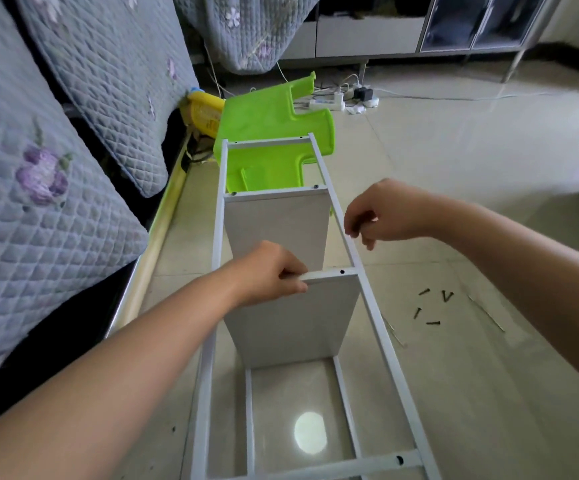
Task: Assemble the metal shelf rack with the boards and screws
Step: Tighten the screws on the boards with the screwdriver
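Both forearms reaching in. Left hand point(274, 273) gripping top edge of near board point(295, 317) in white rack frame point(378, 306) on floor. Right hand point(385, 213) pinching right rail. Loose screws point(431, 306) beside frame. Fingertips partly hidden.

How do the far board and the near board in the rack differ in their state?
The far board has dark screws at both top corners; the near board shows an empty hole in the crossbar above it. No hand touches the far board; the left hand grips the near board's top edge. Both are white and stand between the rack's rails.
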A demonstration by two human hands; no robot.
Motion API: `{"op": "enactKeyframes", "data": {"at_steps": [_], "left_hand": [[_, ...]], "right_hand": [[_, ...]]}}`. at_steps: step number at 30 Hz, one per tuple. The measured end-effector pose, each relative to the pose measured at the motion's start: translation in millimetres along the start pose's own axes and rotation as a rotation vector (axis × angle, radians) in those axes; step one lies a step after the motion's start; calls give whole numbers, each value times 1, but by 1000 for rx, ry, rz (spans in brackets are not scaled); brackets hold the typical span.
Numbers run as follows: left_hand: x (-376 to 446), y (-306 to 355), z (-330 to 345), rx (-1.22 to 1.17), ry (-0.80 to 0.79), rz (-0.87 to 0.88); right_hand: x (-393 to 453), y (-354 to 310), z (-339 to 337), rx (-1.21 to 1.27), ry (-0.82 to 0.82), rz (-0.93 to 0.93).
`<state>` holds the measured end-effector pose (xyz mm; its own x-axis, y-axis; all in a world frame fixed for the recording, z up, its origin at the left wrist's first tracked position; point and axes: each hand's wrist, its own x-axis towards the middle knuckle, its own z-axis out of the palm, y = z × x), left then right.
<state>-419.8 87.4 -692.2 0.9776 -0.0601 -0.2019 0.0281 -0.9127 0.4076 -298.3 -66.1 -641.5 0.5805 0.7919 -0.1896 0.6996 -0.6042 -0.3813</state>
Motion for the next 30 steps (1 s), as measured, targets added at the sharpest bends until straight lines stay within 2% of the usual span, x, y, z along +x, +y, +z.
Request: {"op": "enactKeyframes", "data": {"at_steps": [7,12,16,22,30], "left_hand": [[-3,-3,3,19,66,26],[-3,-5,7,10,127,-54],[-1,-4,7,-6,178,-56],[4,-7,10,18,220,-46],[3,-8,10,73,210,10]], "right_hand": [[9,-33,4,233,-36,-49],[-11,-18,19,294,94,-7],[-21,-1,21,454,243,5],[-18,3,31,313,367,-159],[-22,6,43,143,250,-209]]}}
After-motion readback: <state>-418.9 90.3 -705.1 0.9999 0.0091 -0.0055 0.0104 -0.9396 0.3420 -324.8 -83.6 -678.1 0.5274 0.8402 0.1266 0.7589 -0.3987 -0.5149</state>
